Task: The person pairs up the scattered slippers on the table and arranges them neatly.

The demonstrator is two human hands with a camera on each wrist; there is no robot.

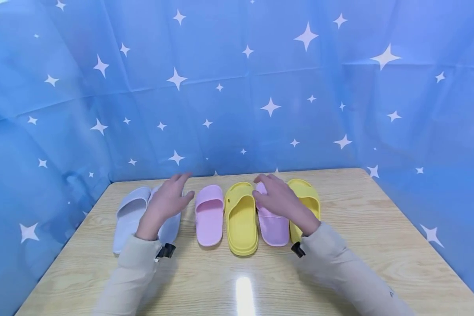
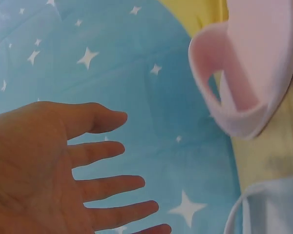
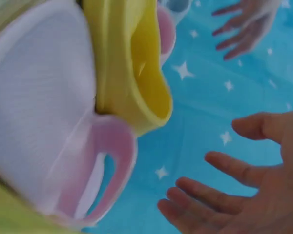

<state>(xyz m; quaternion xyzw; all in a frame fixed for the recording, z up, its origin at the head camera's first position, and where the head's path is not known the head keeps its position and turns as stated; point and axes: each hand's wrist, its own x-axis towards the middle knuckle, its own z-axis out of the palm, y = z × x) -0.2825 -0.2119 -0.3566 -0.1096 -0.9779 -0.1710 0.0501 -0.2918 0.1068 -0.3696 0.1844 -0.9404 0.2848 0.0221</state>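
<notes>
Six slide slippers would be several, standing in a row: a pair of pale blue slippers (image 1: pixel 128 219) at the left, then a pink slipper (image 1: pixel 210 219), a yellow slipper (image 1: pixel 242 224), a second pink slipper (image 1: pixel 274 226) and a second yellow slipper (image 1: pixel 305 193). My left hand (image 1: pixel 167 199) hovers over the right-hand blue slipper, fingers spread and holding nothing; the left wrist view shows its palm (image 2: pixel 34 165). Above the second pink slipper and beside the second yellow one is my right hand (image 1: pixel 280 197), its fingers loosely extended and apart from the slippers in the right wrist view. Both hands partly hide slippers.
The slippers stand toward the back of a light wooden table (image 1: pixel 205 285). A blue curtain (image 1: pixel 229 96) with white stars hangs behind it and along both sides. A bright light reflection lies on the table's front middle.
</notes>
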